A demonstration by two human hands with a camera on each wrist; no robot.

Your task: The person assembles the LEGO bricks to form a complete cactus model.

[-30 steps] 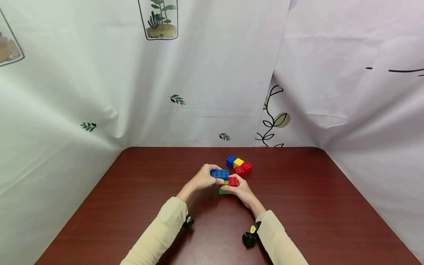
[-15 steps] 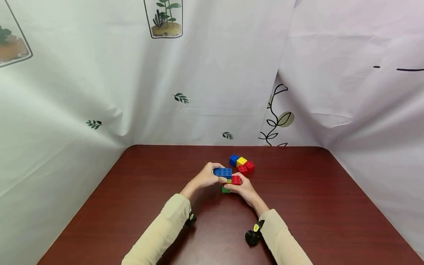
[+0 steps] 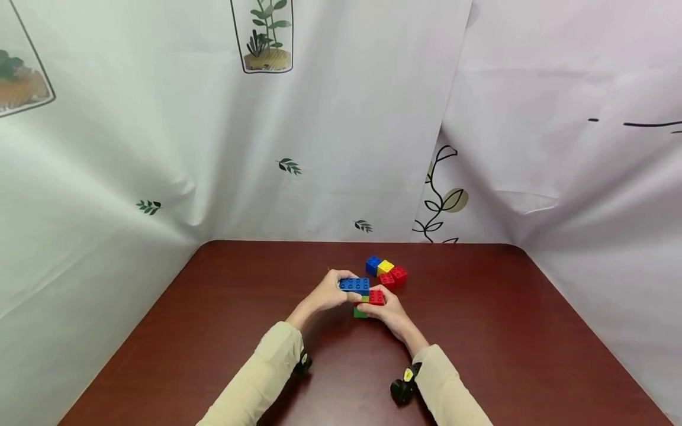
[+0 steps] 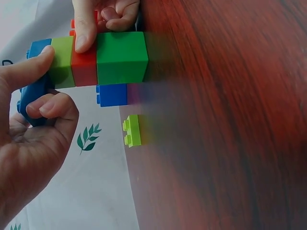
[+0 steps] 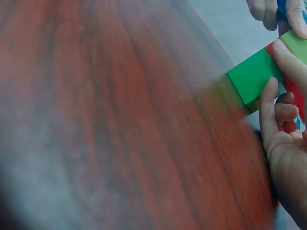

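At the table's middle stands a stack of toy building bricks: a green block (image 4: 122, 57) at the bottom, then a red brick (image 3: 376, 297), a light green brick (image 4: 62, 62) and a long blue brick (image 3: 354, 286) on top. My left hand (image 3: 326, 294) pinches the blue brick, its fingertips near the light green layer. Lower down, my right hand (image 3: 391, 313) grips the red brick, which sticks out to the right. In the right wrist view, a right fingertip lies against the green block's side.
Behind the stack, to the right, a loose blue brick (image 3: 373, 265), a yellow brick (image 3: 386, 267) and two red bricks (image 3: 398, 275) sit together. The left wrist view shows a small light green brick (image 4: 133, 130) on the brown table (image 3: 479, 331). A white printed cloth (image 3: 341, 118) hangs behind.
The head view shifts slightly; both hands keep their hold on the stack, and the bricks stay as they were.
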